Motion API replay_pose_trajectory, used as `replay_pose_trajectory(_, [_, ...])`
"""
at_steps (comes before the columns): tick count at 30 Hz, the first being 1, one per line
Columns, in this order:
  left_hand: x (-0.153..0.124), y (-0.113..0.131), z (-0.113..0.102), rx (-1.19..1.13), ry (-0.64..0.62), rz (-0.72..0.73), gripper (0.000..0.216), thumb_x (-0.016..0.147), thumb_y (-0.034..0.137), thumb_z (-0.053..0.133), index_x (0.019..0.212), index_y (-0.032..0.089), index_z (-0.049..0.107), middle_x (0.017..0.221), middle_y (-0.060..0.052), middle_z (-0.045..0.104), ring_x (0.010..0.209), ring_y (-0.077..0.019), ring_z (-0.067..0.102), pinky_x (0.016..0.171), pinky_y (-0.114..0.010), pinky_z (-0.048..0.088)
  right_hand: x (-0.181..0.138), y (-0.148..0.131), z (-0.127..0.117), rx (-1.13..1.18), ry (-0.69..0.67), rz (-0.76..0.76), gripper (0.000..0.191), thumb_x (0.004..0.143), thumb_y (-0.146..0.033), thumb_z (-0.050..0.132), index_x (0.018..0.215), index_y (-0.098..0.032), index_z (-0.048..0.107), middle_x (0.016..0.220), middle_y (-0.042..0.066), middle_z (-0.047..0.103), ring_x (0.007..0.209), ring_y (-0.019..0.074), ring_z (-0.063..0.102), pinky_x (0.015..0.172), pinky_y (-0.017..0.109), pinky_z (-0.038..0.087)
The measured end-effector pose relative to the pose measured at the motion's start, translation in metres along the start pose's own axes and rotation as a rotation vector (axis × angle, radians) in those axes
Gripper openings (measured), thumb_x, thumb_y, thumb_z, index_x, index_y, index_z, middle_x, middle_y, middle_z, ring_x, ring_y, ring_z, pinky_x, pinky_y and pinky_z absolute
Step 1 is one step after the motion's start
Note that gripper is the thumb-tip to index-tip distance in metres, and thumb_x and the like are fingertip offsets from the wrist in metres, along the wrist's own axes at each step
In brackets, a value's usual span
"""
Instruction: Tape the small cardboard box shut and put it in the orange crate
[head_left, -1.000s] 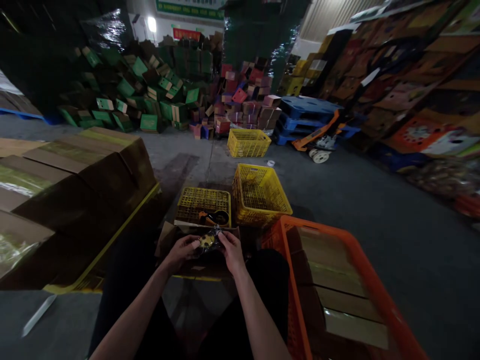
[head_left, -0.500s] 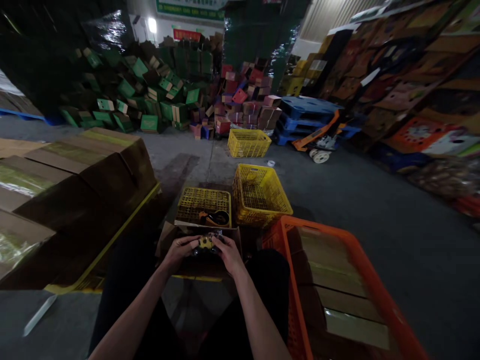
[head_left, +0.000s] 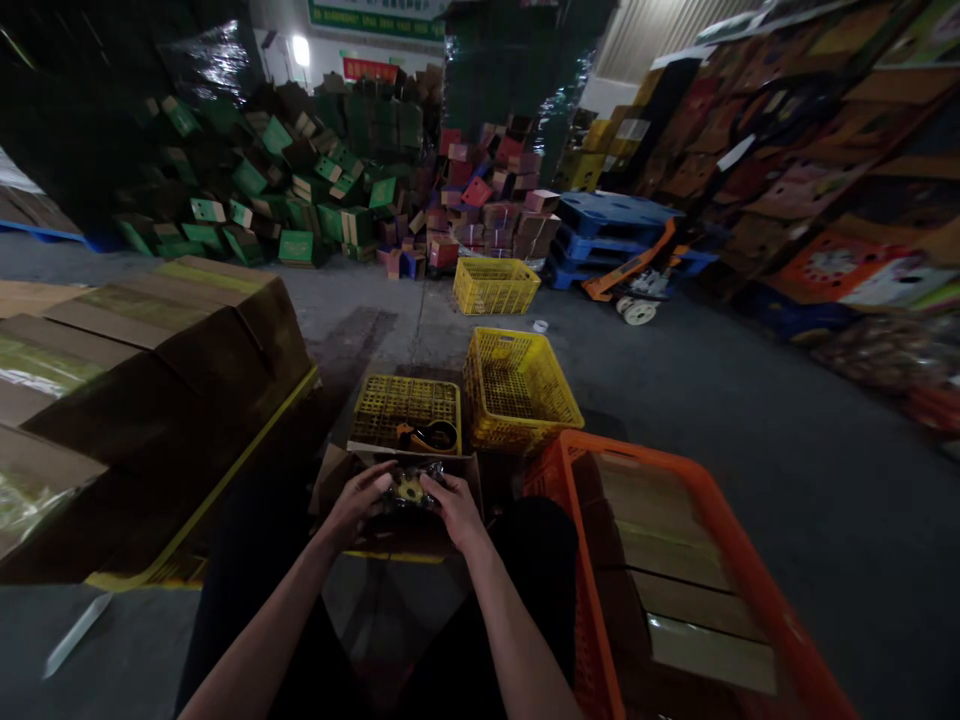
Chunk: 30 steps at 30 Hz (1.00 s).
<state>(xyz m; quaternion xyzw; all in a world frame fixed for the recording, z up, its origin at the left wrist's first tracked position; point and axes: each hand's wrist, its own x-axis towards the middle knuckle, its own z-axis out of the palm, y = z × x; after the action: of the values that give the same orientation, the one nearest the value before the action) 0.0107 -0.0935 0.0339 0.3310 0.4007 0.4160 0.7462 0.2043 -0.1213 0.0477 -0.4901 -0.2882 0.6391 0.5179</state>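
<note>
Between my hands is a small shiny plastic-wrapped packet (head_left: 409, 488) with a yellow patch and dark spots; its contents are too blurred to name. My left hand (head_left: 361, 502) pinches its left end, and my right hand (head_left: 451, 500) grips its right end. Both hands are above an open cardboard box (head_left: 468, 470) between my knees; the box's inside is dark and mostly hidden. Just beyond it, an orange and black tape dispenser (head_left: 429, 436) lies on an upturned-looking yellow crate (head_left: 390, 400).
On the right is an orange crate (head_left: 694, 475) filled with cardboard boxes. Taped cartons (head_left: 187, 320) stand at left. Two more yellow crates, one near (head_left: 517, 425) and one farther (head_left: 495, 290), are ahead. Behind them are blue pallets (head_left: 611, 225), a pallet jack (head_left: 637, 280) and heaped boxes (head_left: 330, 215).
The packet has turned slightly in my fingers, showing more shiny wrapping. My hands stay almost in place, with small finger shifts; the whole view has drifted slightly.
</note>
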Motion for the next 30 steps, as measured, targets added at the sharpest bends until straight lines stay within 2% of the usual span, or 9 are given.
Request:
replay_pose_trajectory(5, [-0.002, -0.001, 0.002, 0.053, -0.044, -0.016, 0.055, 0.066, 0.045, 0.088, 0.108, 0.012, 0.076, 0.101, -0.012, 0.076, 0.090, -0.0244, 0.072, 0.081, -0.031, 0.056, -0.001, 0.000, 0.000, -0.019, 0.054, 0.022, 0.041, 0.065, -0.052, 0.086, 0.085, -0.017, 0.078, 0.081, 0.005, 0.075, 0.080, 0.0231, 0.071, 0.071, 0.033, 0.056])
replay_pose_trajectory(8, [0.001, -0.003, -0.001, 0.043, 0.043, -0.006, 0.050, 0.064, 0.049, 0.088, 0.095, 0.012, 0.078, 0.088, -0.009, 0.076, 0.076, -0.0197, 0.070, 0.071, -0.028, 0.056, -0.004, -0.004, 0.003, 0.005, -0.002, 0.012, 0.046, 0.070, -0.048, 0.085, 0.107, -0.023, 0.074, 0.101, 0.004, 0.075, 0.094, 0.0235, 0.070, 0.076, 0.033, 0.058])
replay_pose_trajectory(11, [0.004, -0.004, -0.006, 0.023, 0.127, 0.005, 0.047, 0.061, 0.052, 0.089, 0.084, 0.013, 0.076, 0.080, -0.005, 0.073, 0.070, -0.0156, 0.067, 0.069, -0.026, 0.055, -0.006, -0.008, 0.006, 0.040, -0.124, -0.006, 0.070, 0.069, -0.039, 0.087, 0.132, -0.033, 0.058, 0.122, 0.001, 0.068, 0.111, 0.0240, 0.066, 0.089, 0.038, 0.057])
replay_pose_trajectory(16, [0.007, -0.007, -0.009, 0.044, 0.151, 0.005, 0.048, 0.061, 0.055, 0.088, 0.082, 0.013, 0.074, 0.079, -0.004, 0.071, 0.069, -0.0149, 0.065, 0.068, -0.027, 0.056, -0.007, -0.010, 0.008, -0.041, -0.128, -0.019, 0.085, 0.065, -0.035, 0.089, 0.140, -0.035, 0.050, 0.123, 0.002, 0.067, 0.110, 0.0245, 0.066, 0.094, 0.042, 0.056])
replay_pose_trajectory(19, [0.004, -0.005, -0.005, 0.061, 0.137, 0.002, 0.059, 0.065, 0.056, 0.086, 0.109, 0.017, 0.073, 0.100, -0.009, 0.073, 0.083, -0.0209, 0.069, 0.069, -0.032, 0.059, -0.008, -0.012, 0.007, -0.098, -0.093, -0.041, 0.081, 0.066, -0.036, 0.088, 0.139, -0.036, 0.052, 0.124, 0.001, 0.066, 0.109, 0.0252, 0.066, 0.090, 0.040, 0.057])
replay_pose_trajectory(21, [0.000, 0.000, -0.001, 0.065, 0.098, 0.026, 0.072, 0.071, 0.057, 0.082, 0.132, 0.024, 0.062, 0.124, -0.011, 0.067, 0.100, -0.0263, 0.068, 0.074, -0.035, 0.060, -0.008, -0.014, 0.007, -0.135, -0.082, -0.060, 0.081, 0.067, -0.037, 0.087, 0.139, -0.037, 0.052, 0.125, 0.001, 0.067, 0.109, 0.0257, 0.066, 0.086, 0.038, 0.057])
replay_pose_trajectory(23, [-0.004, 0.006, 0.003, 0.082, 0.004, 0.059, 0.077, 0.075, 0.055, 0.080, 0.142, 0.026, 0.055, 0.137, -0.012, 0.061, 0.115, -0.0307, 0.064, 0.082, -0.038, 0.059, -0.007, -0.014, 0.006, -0.172, -0.066, -0.075, 0.079, 0.067, -0.040, 0.086, 0.139, -0.038, 0.053, 0.124, 0.001, 0.068, 0.109, 0.0266, 0.066, 0.082, 0.037, 0.058])
replay_pose_trajectory(26, [-0.009, 0.014, 0.008, 0.186, -0.125, 0.109, 0.075, 0.066, 0.044, 0.089, 0.134, 0.022, 0.064, 0.136, -0.013, 0.063, 0.123, -0.0346, 0.060, 0.097, -0.041, 0.053, -0.004, -0.010, 0.004, -0.225, -0.032, -0.068, 0.059, 0.070, -0.050, 0.082, 0.125, -0.030, 0.068, 0.116, 0.004, 0.072, 0.105, 0.0278, 0.067, 0.080, 0.038, 0.058])
replay_pose_trajectory(30, [-0.008, 0.014, 0.007, 0.328, -0.061, 0.199, 0.055, 0.063, 0.044, 0.089, 0.110, 0.018, 0.078, 0.133, -0.013, 0.065, 0.127, -0.0345, 0.057, 0.104, -0.038, 0.048, -0.001, -0.004, 0.003, -0.222, 0.017, -0.016, 0.052, 0.070, -0.060, 0.079, 0.106, -0.023, 0.076, 0.100, 0.007, 0.076, 0.094, 0.0283, 0.069, 0.077, 0.040, 0.058])
